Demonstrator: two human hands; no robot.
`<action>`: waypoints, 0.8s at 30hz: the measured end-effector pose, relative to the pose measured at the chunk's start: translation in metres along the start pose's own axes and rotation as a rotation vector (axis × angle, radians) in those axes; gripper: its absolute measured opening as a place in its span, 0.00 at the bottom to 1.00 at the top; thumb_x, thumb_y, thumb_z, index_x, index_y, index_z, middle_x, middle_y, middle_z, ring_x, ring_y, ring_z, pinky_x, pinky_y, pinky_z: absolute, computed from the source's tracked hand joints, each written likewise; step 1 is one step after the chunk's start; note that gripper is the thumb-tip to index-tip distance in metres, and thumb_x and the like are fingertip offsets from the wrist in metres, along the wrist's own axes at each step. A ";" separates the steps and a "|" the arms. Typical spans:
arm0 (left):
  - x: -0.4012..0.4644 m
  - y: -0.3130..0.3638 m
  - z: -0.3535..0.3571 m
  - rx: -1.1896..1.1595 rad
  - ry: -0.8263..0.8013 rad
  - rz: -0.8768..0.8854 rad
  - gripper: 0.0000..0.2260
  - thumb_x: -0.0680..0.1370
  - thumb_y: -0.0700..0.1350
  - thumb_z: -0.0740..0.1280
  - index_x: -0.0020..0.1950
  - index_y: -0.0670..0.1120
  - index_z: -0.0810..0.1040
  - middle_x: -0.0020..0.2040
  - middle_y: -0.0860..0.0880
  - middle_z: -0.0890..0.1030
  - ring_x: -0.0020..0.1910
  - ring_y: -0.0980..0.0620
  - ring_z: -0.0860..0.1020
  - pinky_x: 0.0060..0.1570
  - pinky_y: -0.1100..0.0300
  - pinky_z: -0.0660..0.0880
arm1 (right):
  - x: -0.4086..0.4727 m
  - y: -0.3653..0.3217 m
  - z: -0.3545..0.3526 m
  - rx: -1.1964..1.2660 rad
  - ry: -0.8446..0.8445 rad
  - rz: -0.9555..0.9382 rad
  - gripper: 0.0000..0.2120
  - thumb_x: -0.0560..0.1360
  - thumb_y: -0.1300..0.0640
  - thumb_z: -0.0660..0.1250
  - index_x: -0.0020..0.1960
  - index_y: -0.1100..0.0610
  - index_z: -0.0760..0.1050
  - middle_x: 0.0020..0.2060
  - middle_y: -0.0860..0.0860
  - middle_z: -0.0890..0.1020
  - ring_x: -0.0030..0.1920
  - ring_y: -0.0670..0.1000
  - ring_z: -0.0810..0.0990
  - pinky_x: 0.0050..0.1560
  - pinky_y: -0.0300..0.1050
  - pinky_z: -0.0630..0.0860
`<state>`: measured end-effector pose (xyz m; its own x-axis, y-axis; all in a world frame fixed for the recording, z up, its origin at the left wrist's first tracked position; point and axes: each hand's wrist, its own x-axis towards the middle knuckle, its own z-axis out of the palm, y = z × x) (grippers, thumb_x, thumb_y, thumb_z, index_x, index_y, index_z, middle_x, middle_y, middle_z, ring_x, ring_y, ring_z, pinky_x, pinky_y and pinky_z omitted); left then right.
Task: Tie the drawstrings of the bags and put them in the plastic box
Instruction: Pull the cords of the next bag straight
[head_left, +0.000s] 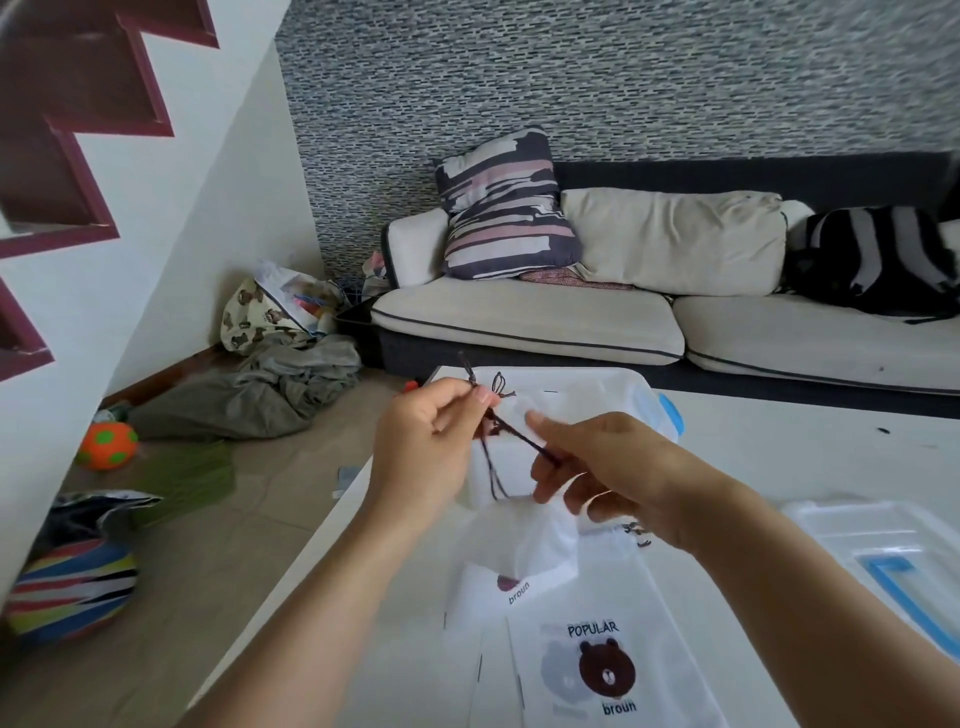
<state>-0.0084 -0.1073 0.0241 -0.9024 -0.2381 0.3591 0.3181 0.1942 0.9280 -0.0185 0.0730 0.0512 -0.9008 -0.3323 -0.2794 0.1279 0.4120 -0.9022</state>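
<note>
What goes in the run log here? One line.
phase: tying | left hand: pinches drawstring | right hand: pulls drawstring | bag: lifted | plastic box: behind

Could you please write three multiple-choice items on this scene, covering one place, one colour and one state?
1. Where is the plastic box?
A. on the white table beyond the hands
B. on the sofa
C. on the floor

2. What colour is the drawstring?
A. white
B. dark brown
C. green

3. What is the left hand doing?
A. resting flat
B. pinching the drawstring
C. lifting the box lid

Answers: 1 A, it stands at the table's far edge; 2 B, the cord looks dark brown against the white bag; 3 B, its fingertips grip the cord, as does the right hand.
</note>
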 end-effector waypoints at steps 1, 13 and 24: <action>-0.002 0.002 0.002 -0.057 0.003 0.005 0.09 0.82 0.41 0.66 0.46 0.43 0.84 0.42 0.48 0.86 0.41 0.51 0.84 0.48 0.56 0.81 | 0.003 0.001 0.000 0.020 -0.003 0.017 0.29 0.77 0.33 0.61 0.42 0.57 0.85 0.32 0.51 0.83 0.27 0.48 0.71 0.30 0.39 0.65; -0.011 0.009 0.021 -0.458 -0.144 -0.131 0.13 0.82 0.40 0.64 0.40 0.44 0.84 0.46 0.43 0.86 0.47 0.46 0.85 0.48 0.59 0.81 | 0.018 0.010 0.010 0.818 -0.045 0.013 0.09 0.76 0.53 0.72 0.37 0.52 0.78 0.30 0.48 0.65 0.30 0.46 0.54 0.27 0.37 0.52; 0.029 -0.009 -0.052 -0.618 0.367 -0.348 0.12 0.84 0.42 0.60 0.41 0.43 0.73 0.26 0.54 0.59 0.22 0.58 0.57 0.21 0.67 0.56 | 0.028 0.028 -0.050 1.068 0.213 -0.171 0.12 0.82 0.65 0.57 0.40 0.61 0.71 0.24 0.48 0.58 0.23 0.46 0.58 0.25 0.36 0.67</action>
<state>-0.0222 -0.1654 0.0310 -0.8605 -0.5068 -0.0510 0.2363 -0.4858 0.8415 -0.0612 0.1177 0.0349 -0.9807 -0.1197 -0.1543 0.1953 -0.6052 -0.7717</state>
